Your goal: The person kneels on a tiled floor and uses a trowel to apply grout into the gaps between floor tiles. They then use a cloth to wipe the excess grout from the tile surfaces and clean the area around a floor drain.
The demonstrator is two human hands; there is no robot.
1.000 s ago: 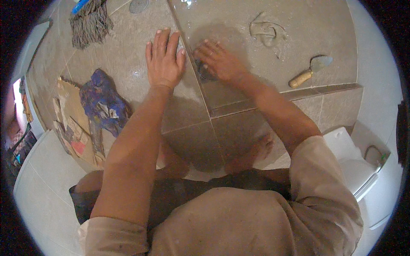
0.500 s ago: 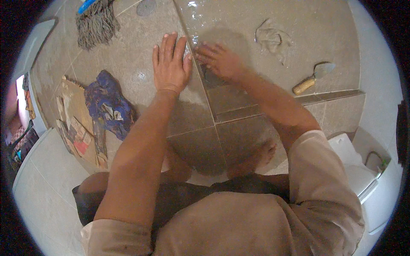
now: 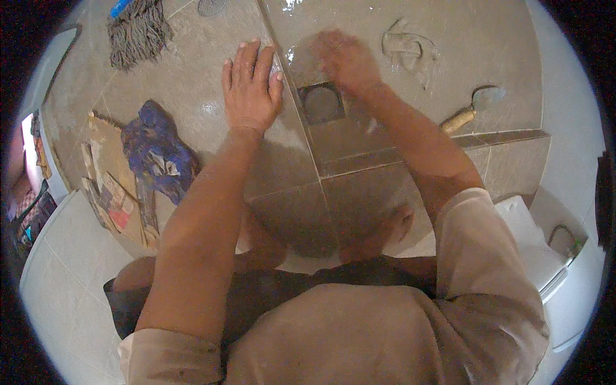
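Observation:
My left hand (image 3: 252,90) lies flat on the tiled floor, fingers stretched forward, just left of a raised tile edge. Across that edge, my right hand (image 3: 350,67) is over the wet, sunken floor, its fingers smeared by motion. Nearest to it is a dark square floor drain (image 3: 322,104) with a round middle, set beside the edge. A soaked grey-beige rag (image 3: 410,51) lies to the right of this hand. Farther right, a trowel (image 3: 459,120) with a wooden handle and metal blade rests near the low tiled ledge.
At the far left lies a grey string mop head (image 3: 138,35) with a blue fitting, near a round grate (image 3: 212,6). A crumpled purple-blue bag (image 3: 160,151) sits by torn cardboard (image 3: 106,144). White sanitary ware (image 3: 536,244) stands at the right.
My right hand has moved forward and slightly right, uncovering the square drain. My left hand stays flat in about the same place.

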